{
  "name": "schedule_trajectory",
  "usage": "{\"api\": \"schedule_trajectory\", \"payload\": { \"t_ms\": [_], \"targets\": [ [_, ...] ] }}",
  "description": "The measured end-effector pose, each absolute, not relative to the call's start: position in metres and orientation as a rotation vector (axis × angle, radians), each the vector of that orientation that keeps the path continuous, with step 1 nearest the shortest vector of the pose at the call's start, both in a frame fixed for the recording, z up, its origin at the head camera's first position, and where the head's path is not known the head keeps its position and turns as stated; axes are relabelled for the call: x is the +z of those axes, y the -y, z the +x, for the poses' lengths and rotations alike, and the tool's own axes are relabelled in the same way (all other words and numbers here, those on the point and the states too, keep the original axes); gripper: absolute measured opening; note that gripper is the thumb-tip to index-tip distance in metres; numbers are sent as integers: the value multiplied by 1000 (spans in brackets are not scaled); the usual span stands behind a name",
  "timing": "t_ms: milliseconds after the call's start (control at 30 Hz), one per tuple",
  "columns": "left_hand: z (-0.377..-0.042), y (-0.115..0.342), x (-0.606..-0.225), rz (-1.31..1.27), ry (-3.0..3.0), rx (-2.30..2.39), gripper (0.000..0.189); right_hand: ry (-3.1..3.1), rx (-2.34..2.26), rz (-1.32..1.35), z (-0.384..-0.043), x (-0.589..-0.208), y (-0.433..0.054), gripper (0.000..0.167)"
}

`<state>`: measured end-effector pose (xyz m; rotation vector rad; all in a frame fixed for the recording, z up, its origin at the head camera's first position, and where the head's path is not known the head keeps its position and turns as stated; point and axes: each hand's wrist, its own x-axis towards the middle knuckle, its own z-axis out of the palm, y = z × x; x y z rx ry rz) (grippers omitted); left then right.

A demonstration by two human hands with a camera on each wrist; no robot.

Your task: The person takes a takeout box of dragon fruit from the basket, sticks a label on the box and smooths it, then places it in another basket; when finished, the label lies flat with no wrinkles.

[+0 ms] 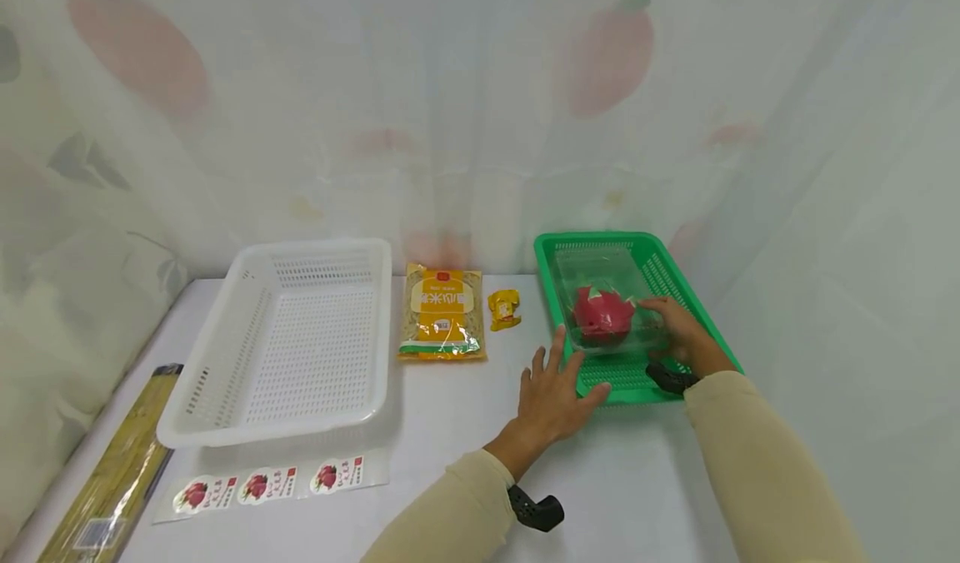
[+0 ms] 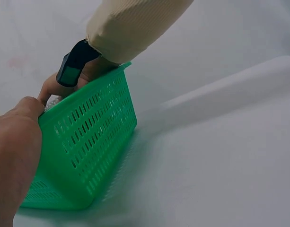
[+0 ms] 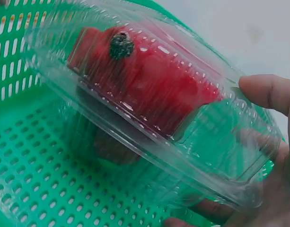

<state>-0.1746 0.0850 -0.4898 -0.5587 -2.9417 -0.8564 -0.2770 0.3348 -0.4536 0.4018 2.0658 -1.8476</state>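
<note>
A pink-red dragon fruit (image 1: pixel 602 317) sits inside a clear plastic clamshell box (image 1: pixel 596 265), which is in the green basket (image 1: pixel 551 284). My right hand (image 1: pixel 681 334) grips the box at its right end. In the right wrist view, the thumb lies on the box's upper part (image 3: pixel 213 137) and fingers reach beneath it; the box is tilted there. My left hand (image 1: pixel 553 398), fingers spread, is at the basket's near left corner. The left wrist view shows that hand (image 2: pixel 14 151) against the rim of the basket (image 2: pixel 92 130).
Left of centre stands a white basket (image 1: pixel 318 355). Between the baskets lie a yellow noodle bag (image 1: pixel 442 313) and a small yellow packet (image 1: pixel 504 309). A strip of dragon fruit stickers (image 1: pixel 266 485) is in front, beside a long brown package (image 1: pixel 112 471). Curtains (image 1: pixel 465 130) hang behind.
</note>
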Motion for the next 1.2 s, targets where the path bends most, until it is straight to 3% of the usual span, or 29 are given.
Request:
{"api": "schedule_trajectory", "payload": {
  "t_ms": [300, 633, 933, 1200],
  "targets": [
    [-174, -85, -487, -565, 2950, -888, 72, -1981, -1962, 336, -275, -452, -336, 79],
    [-175, -85, -491, -573, 2921, -864, 71, -2051, -2016, 443, -274, -444, -328, 64],
    [-174, -86, -489, -575, 2911, -904, 69, -1898, -2176, 516, -267, -432, -333, 30],
    [-174, -85, -490, -583, 2892, -946, 68, -1705, -2285, 540, -259, -413, -335, 84]
  ]
}}
